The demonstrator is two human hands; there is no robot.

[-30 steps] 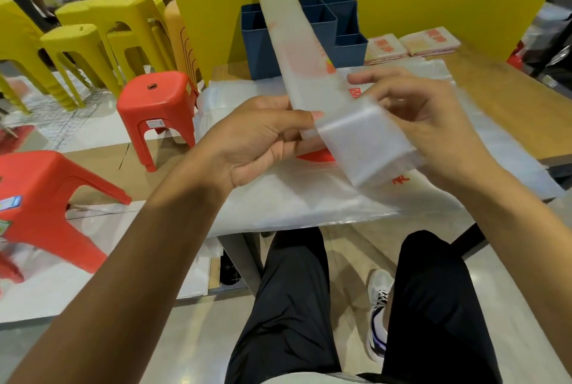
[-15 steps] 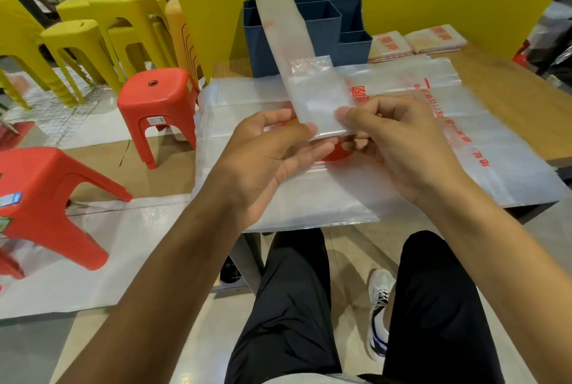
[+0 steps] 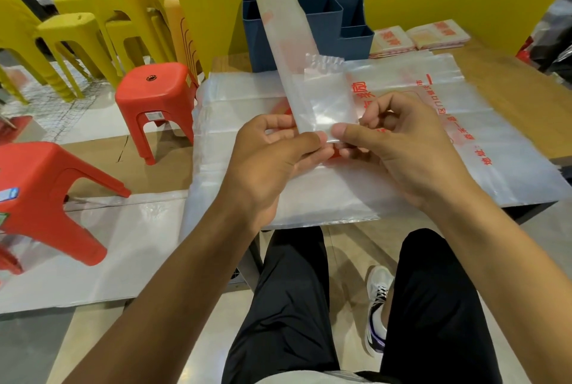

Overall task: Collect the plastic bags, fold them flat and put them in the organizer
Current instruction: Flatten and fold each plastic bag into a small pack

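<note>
Left hand [image 3: 272,160] and right hand [image 3: 402,148], mid-frame, thumbs and fingers pinching near end of bag strip [image 3: 297,52]; strip rising toward upper centre, before blue organizer [image 3: 349,27]. More bags [image 3: 495,136] flat beneath.

Both hands hold a folded plastic bag strip [image 3: 322,102] above the desk [image 3: 526,86]. Left hand [image 3: 272,160] and right hand [image 3: 402,142] pinch its near folded end, thumbs on top. The strip rises tilted in front of the blue organizer [image 3: 349,27]. Flat plastic bags [image 3: 309,185] lie spread before the organizer; folded bags [image 3: 418,38] rest beside it.
</note>
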